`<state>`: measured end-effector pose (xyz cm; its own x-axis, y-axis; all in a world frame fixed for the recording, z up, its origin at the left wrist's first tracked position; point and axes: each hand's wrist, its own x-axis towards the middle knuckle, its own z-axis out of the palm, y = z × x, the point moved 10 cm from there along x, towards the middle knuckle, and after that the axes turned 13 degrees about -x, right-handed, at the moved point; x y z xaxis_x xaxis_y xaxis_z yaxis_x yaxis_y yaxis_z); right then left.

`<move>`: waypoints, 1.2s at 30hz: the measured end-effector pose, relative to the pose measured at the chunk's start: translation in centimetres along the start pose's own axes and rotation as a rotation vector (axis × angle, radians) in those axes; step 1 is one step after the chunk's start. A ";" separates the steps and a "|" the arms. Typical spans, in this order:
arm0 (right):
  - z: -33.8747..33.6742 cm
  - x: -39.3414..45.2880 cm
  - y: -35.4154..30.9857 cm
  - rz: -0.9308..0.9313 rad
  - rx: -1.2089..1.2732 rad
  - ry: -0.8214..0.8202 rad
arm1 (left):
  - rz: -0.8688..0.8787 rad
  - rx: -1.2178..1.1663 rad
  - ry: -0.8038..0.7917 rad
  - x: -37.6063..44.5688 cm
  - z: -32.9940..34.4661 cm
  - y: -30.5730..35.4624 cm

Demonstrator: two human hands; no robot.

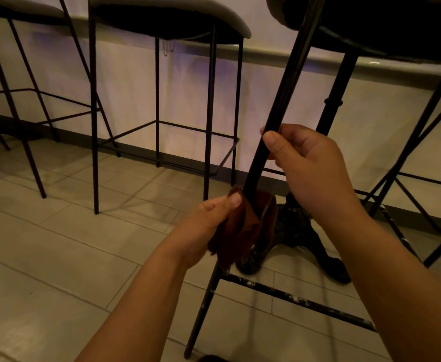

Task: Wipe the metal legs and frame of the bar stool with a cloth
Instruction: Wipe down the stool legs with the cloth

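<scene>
A front leg [263, 150] of the nearest bar stool [370, 24] is steadied by the right hand [316, 168], whose fingers [274, 142] are curled round the black metal tube at mid-height. Lower on the same leg, a brown cloth [243, 226] is wrapped round the tube and pinched there by the thumb and fingers of the left hand [206, 226]. The stool stands on the tiled floor [57, 244] at the near right, against a pale counter [136, 82], with a dark cast table base [300, 231] just behind it. Two more stools, the middle stool [167, 19] and another farther left, are lined up along the counter. The wiping of this leg appears to be in hand; the speckled footrest bar [300, 299] below looks untouched. The next move would call for the cloth to be drawn down past that joint while the leg is held firm.
</scene>
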<state>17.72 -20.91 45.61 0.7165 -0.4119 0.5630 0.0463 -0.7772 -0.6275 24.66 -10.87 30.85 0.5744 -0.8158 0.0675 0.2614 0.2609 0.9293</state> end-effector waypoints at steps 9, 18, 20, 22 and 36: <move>2.1 -1.8 -0.6 0.008 0.141 0.055 | 0.138 -0.012 0.024 -0.8 0.6 1.2; 2.4 -2.7 0.0 0.073 0.211 0.068 | 0.292 0.206 0.108 -1.5 0.2 2.2; 2.4 -2.7 0.1 0.070 0.202 0.057 | 0.349 0.295 0.144 -1.8 0.4 2.9; 2.2 -2.8 0.0 0.067 0.177 0.054 | 0.389 0.354 0.177 -2.0 0.6 3.4; 4.4 -6.0 -1.8 -0.264 -0.582 -0.167 | 0.372 0.366 0.342 -3.3 -0.2 2.2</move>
<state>16.42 -14.96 40.98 0.8333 -0.1293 0.5375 -0.1151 -0.9915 -0.0601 23.46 -7.49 32.62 0.8073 -0.4773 0.3471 -0.2522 0.2528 0.9341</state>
